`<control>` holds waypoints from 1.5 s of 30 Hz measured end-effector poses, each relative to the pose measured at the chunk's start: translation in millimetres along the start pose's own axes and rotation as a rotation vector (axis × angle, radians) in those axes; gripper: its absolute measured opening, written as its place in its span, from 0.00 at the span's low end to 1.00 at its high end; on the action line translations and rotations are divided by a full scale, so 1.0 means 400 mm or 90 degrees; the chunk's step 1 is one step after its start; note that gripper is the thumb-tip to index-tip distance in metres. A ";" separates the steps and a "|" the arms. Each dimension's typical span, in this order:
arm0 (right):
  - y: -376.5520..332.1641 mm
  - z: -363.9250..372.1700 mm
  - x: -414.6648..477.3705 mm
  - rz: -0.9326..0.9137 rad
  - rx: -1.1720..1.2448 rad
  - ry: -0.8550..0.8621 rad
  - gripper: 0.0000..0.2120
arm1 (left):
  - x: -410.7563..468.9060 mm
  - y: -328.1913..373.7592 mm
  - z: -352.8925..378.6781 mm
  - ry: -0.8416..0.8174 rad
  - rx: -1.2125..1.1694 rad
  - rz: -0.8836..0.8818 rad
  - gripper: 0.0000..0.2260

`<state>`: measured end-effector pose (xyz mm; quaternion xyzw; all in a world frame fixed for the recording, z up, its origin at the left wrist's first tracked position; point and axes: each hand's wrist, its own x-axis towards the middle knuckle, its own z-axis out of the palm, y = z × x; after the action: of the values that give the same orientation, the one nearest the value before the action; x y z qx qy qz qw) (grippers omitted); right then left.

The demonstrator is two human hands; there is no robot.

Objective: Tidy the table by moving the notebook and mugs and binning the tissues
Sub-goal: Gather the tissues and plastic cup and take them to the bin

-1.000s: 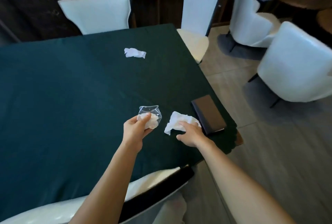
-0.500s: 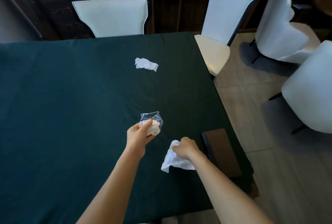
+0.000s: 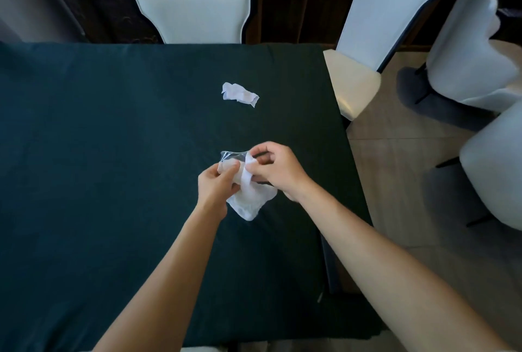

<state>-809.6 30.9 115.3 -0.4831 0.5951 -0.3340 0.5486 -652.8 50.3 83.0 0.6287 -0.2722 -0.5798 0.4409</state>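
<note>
Pinching a limp, feather-light tissue (image 3: 248,199) above the table (image 3: 113,154), the right hand (image 3: 278,169) feeds it toward the cup (image 3: 230,158) gripped in the left hand (image 3: 216,183); best held bunched.

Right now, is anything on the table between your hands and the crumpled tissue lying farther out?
Nothing visible: only bare dark green tablecloth lies between the hands and the crumpled white tissue. Both hands, left and right, are occupied with another tissue.

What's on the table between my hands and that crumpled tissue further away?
Nothing: in the head view, only bare green tablecloth lies between the hands and the crumpled tissue.
</note>
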 end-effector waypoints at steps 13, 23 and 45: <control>-0.086 -0.046 0.248 0.073 0.277 0.064 0.09 | 0.109 0.121 0.147 -0.045 -0.141 -0.009 0.20; -0.063 -0.068 0.602 0.062 0.080 -0.080 0.04 | 0.324 0.117 0.165 0.097 -0.128 -0.024 0.04; -0.087 0.151 0.822 -0.169 -0.405 -0.185 0.13 | 0.268 0.129 -0.177 0.330 -0.060 -0.032 0.09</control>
<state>-720.9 -281.4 28.4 -0.7450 0.5170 -0.1286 0.4014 -556.4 -48.1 71.3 0.7419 -0.1070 -0.4222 0.5098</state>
